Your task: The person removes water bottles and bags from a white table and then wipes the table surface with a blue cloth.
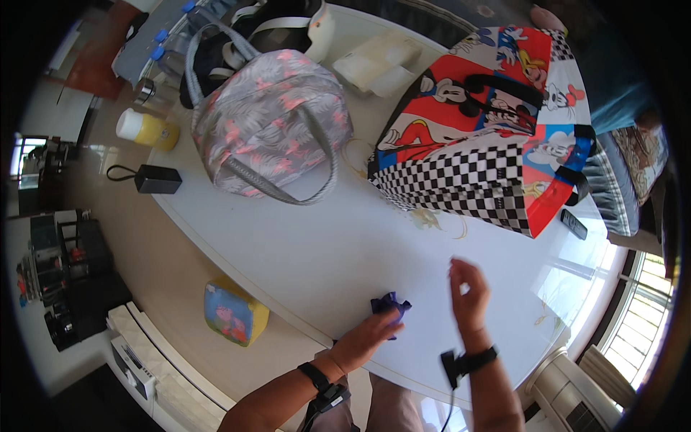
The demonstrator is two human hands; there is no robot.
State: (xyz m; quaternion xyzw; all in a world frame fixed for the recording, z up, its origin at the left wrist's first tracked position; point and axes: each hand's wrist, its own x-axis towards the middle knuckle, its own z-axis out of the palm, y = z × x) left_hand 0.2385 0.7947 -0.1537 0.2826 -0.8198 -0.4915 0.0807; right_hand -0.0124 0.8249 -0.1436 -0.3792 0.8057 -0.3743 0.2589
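Observation:
Near the front edge of the white table (324,248), a crumpled purple cloth or pouch (390,303) is partly covered by my left hand (370,332). The fingers of that hand are closed over it, and folds stick out above and below them. To the right, my right hand (471,297) hovers above the tabletop with curled fingers, the tips drawn towards the thumb. Nothing shows in it, though it is slightly blurred. Both wrists wear black straps with small devices.
A grey flamingo-print bag (280,119) and a cartoon-print bag (459,124) stand farther back. Between them lies a tissue pack (378,62). Bottles, a helmet (318,32), a black speaker (156,179) and a remote (573,224) surround them. A cartoon-print stool (235,313) stands left below.

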